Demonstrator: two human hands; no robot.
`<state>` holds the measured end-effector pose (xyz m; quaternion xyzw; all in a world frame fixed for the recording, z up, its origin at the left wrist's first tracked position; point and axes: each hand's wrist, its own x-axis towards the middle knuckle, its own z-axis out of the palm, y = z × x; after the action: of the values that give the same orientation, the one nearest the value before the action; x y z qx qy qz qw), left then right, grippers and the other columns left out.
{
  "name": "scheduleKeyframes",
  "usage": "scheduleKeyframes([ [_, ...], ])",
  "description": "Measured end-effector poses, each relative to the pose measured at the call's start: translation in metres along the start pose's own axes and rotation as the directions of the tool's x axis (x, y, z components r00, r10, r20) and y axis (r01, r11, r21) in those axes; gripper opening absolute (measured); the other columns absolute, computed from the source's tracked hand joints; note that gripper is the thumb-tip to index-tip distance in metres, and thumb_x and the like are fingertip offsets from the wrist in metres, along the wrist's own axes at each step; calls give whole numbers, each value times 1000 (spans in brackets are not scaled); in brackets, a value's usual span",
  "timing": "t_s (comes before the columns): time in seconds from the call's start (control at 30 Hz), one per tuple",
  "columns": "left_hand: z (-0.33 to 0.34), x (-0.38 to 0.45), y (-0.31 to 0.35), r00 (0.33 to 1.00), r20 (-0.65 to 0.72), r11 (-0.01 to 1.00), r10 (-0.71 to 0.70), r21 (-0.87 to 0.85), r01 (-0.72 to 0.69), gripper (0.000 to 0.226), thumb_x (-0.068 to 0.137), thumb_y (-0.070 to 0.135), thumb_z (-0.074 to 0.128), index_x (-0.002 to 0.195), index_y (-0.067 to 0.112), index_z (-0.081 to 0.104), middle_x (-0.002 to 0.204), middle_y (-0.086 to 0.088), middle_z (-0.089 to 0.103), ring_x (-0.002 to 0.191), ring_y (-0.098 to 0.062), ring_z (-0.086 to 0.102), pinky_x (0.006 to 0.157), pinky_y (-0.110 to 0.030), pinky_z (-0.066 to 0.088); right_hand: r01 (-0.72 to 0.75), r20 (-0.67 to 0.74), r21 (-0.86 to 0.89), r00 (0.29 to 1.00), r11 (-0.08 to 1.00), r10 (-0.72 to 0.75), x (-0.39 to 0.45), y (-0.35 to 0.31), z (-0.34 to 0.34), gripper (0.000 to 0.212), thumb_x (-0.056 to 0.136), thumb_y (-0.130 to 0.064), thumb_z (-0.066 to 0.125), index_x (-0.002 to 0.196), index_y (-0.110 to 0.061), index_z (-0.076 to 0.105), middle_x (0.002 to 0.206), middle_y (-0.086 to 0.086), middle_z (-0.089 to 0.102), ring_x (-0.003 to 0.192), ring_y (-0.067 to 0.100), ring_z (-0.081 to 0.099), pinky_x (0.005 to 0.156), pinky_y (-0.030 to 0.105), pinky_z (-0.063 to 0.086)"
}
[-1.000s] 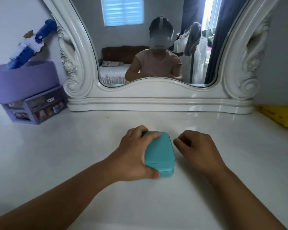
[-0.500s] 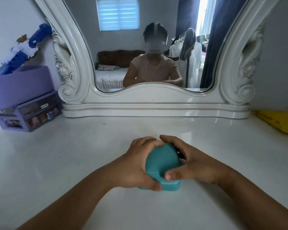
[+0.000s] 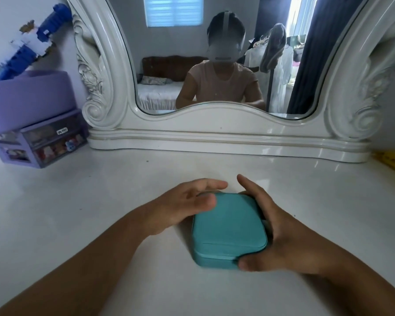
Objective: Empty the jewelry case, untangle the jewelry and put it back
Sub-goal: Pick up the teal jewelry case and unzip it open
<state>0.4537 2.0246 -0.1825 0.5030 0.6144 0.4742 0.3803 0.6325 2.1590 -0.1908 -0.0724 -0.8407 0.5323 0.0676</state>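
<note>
Since half a second ago the left hand (image 3: 183, 207) has let go and slid off toward the far left corner of the jewelry case (image 3: 229, 229), fingers now straight and loose, holding nothing. On the white tabletop (image 3: 78, 224) before the mirror (image 3: 214, 124) the teal case lies shut, gripped along its right side by the right hand (image 3: 281, 231), thumb at the near edge. One-handed, it could skid or flip when the lid is pried, spilling the jewelry inside.
</note>
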Motion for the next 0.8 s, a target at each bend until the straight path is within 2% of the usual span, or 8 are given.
scheduleKeyframes([
  [0.1, -6, -5, -2, 982, 185, 999, -27, -42, 35, 117, 35, 66, 82, 136, 37, 31, 136, 1, 48, 124, -15, 51, 102, -36, 44, 23, -52, 95, 999, 995, -18, 4, 1, 0, 119, 44, -21, 84, 136, -55, 15, 125, -11, 44, 108, -5, 54, 83, 14, 48],
  [0.2, -9, -8, -4, 980, 197, 997, -18, -75, 33, 115, 40, 63, 82, 138, 36, 27, 138, 1, 48, 126, -13, 49, 103, -31, 43, 54, -73, 134, 996, 990, -45, 3, 2, 0, 117, 44, -22, 82, 136, -54, 18, 123, -7, 46, 108, 0, 56, 83, 17, 49],
  [0.3, -15, -6, -5, 998, 40, 977, 49, -210, -40, 84, 62, 62, 71, 131, 21, 47, 129, 2, 60, 121, -13, 54, 92, -19, 46, 96, -95, 177, 992, 980, -80, -1, 2, -3, 117, 43, -21, 82, 136, -54, 20, 121, -10, 47, 110, 1, 55, 84, 18, 49],
  [0.37, -18, -6, -5, 994, -71, 927, 79, -362, -100, 61, 72, 42, 73, 123, 12, 59, 119, -4, 66, 113, -17, 60, 87, -21, 49, 135, -124, 195, 986, 972, -112, -2, 2, -7, 116, 43, -22, 82, 137, -52, 21, 117, -14, 50, 113, 2, 54, 86, 17, 47],
  [0.43, -16, -5, -4, 984, -148, 912, 102, -381, -152, 34, 77, 12, 66, 111, 12, 67, 108, -3, 71, 103, -15, 64, 83, -21, 51, 162, -139, 193, 981, 968, -137, -1, 1, -10, 116, 43, -23, 81, 137, -51, 20, 112, -18, 52, 113, 3, 55, 85, 16, 47],
  [0.53, -8, -3, 0, 964, -240, 947, 118, -264, -182, 32, 77, -2, 62, 92, 23, 76, 94, 3, 75, 92, -10, 68, 79, -20, 53, 175, -123, 168, 980, 970, -155, -1, -2, -9, 116, 43, -22, 81, 136, -52, 18, 111, -20, 52, 114, 3, 53, 86, 15, 46],
  [0.67, -5, -2, 0, 907, -400, 981, 134, -74, -177, 40, 82, -9, 56, 82, 25, 77, 86, 2, 75, 83, -16, 66, 80, -27, 53, 170, -100, 134, 982, 976, -157, -3, -2, -7, 119, 43, -23, 82, 137, -53, 16, 117, -19, 49, 118, 5, 51, 91, 19, 46],
  [0.8, -4, -4, 6, 830, -541, 974, 137, -80, -213, 34, 79, -10, 60, 77, 20, 74, 73, 2, 74, 69, -12, 65, 66, -20, 54, 173, -166, 119, 974, 978, -152, -1, -4, -7, 118, 40, -24, 83, 134, -58, 21, 117, -20, 49, 117, 2, 51, 96, 21, 46],
])
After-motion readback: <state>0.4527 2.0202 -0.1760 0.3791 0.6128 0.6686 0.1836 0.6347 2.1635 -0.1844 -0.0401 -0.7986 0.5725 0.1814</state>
